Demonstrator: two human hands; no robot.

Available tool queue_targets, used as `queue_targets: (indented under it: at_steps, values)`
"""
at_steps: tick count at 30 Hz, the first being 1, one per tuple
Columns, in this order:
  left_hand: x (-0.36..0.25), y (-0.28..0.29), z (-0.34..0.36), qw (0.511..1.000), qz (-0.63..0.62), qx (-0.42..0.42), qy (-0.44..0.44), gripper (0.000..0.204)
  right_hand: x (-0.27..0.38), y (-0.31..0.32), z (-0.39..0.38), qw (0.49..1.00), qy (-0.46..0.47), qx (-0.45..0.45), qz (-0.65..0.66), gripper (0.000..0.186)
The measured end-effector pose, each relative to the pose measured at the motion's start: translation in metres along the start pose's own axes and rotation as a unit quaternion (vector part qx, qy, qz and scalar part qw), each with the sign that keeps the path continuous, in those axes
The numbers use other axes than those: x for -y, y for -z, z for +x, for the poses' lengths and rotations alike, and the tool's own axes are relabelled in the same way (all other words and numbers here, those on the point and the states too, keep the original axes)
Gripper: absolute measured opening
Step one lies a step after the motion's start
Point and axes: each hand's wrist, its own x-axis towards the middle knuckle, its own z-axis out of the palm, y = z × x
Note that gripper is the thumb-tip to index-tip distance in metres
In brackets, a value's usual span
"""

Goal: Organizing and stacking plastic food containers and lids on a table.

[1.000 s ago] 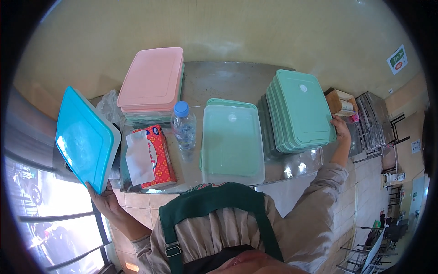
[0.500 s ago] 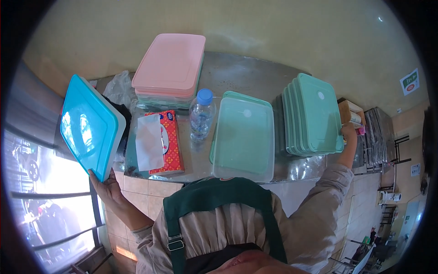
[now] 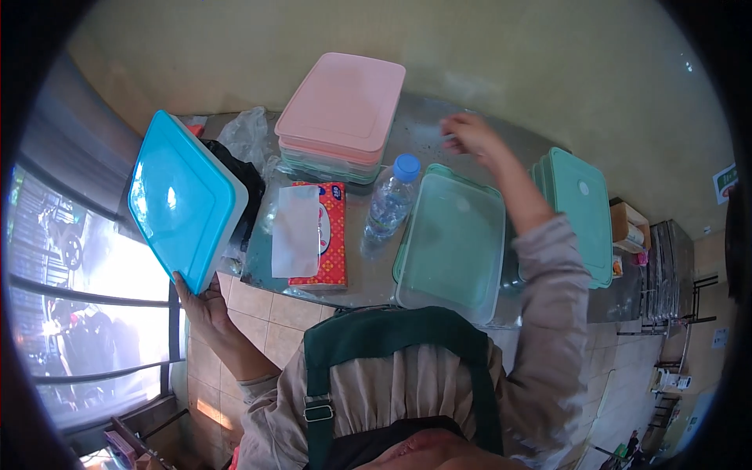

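My left hand (image 3: pixel 205 305) grips the lower corner of a flat white container with a bright blue lid (image 3: pixel 184 196), held tilted on its edge at the left. My right hand (image 3: pixel 470 137) is raised over the back of the table, its fingers curled together; whatever they may hold is too small to make out. Left of that hand is a stack of containers topped with a pink lid (image 3: pixel 345 102). Below it lies a clear container (image 3: pixel 450 243) with green showing through, and a water bottle with a blue cap (image 3: pixel 392 196) stands beside it.
A red tissue pack (image 3: pixel 333 235) with a white sheet lies on the metal table (image 3: pixel 427 113). Green lids (image 3: pixel 580 211) stand upright at the right, partly behind my forearm. Past them is a small wooden box (image 3: pixel 627 223). Plastic bags (image 3: pixel 247 137) lie at the left.
My right hand has left the wooden box at the right and swung left and up over the table's back. The left hand keeps its grip on the blue-lidded container. The view has shifted.
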Motion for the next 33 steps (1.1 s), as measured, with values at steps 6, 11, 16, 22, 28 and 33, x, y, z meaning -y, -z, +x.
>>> queue_targets:
  at_steps: [6, 11, 16, 22, 28, 33]
  values:
    - [-0.006, 0.012, -0.009, 0.999, 0.030, -0.014, -0.028, 0.048, 0.000, -0.097, 0.056, 0.985, -0.109, 0.106, 0.080, 0.031]
    - [-0.004, 0.007, -0.015, 0.989, 0.089, -0.031, -0.110, 0.048, -0.028, -0.090, 0.106, 0.983, -0.101, 0.063, 0.138, 0.020]
    - [-0.004, 0.020, -0.005, 0.989, 0.107, -0.022, -0.101, 0.046, -0.002, -0.099, 0.111, 0.951, -0.115, 0.015, 0.285, 0.008]
    - [-0.003, 0.019, 0.002, 0.990, 0.121, 0.002, -0.075, 0.054, 0.043, -0.029, 0.082, 0.927, 0.036, -0.038, 0.371, 0.028]
    - [-0.001, 0.004, 0.000, 0.990, 0.127, -0.006, -0.066, 0.054, 0.026, 0.139, -0.006, 0.952, 0.100, -0.002, 0.290, 0.033]
    - [0.006, -0.010, 0.000, 0.994, 0.090, -0.011, -0.061, 0.053, -0.031, 0.252, -0.107, 0.954, 0.154, -0.097, 0.237, 0.044]
